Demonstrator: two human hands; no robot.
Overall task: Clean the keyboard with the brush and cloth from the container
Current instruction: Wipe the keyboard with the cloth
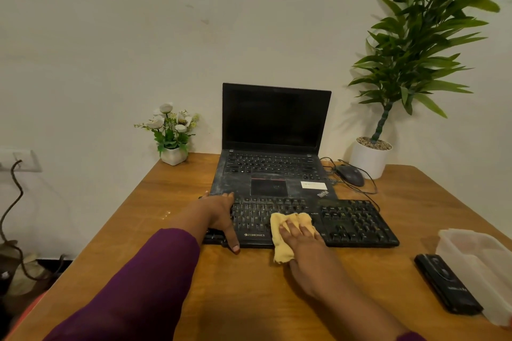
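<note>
A black keyboard [352, 223] lies across the wooden desk in front of an open laptop. My right hand [300, 238] presses a yellow cloth [279, 250] flat onto the keyboard's middle keys, fingers straight. My left hand [221, 216] grips the keyboard's left end, thumb down over its front edge. The translucent white container [479, 263] stands at the desk's right edge. No brush is recognisable.
The black laptop [274, 147] stands open behind the keyboard. A mouse [349, 174] with its cable lies to the laptop's right. A flat black device [447, 284] rests beside the container. A small flower pot [173, 134] and a tall potted plant [371, 156] stand at the back.
</note>
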